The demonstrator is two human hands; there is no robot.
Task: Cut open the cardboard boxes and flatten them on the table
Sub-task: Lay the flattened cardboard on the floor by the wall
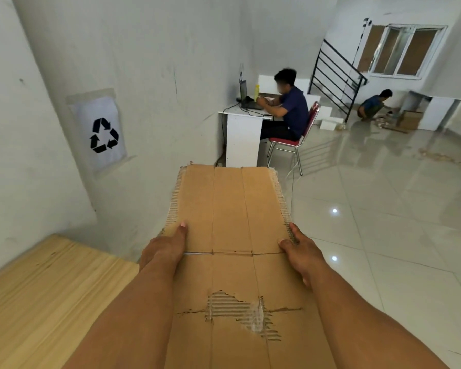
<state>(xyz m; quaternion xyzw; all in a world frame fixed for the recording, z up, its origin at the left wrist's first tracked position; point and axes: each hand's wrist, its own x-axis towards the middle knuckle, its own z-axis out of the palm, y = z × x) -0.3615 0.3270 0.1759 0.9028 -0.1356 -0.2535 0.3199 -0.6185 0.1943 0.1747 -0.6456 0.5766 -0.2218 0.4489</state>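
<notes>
The cardboard [229,203] is gripped at its sides by left hand [165,246] and right hand [301,251]; it is best kept level and laid flat on the table [51,283].

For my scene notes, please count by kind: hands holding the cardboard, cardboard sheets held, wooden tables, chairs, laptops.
hands: 2, left hand and right hand
cardboard sheet: 1
wooden table: 1
red chair: 1
laptop: 1
total: 6
</notes>
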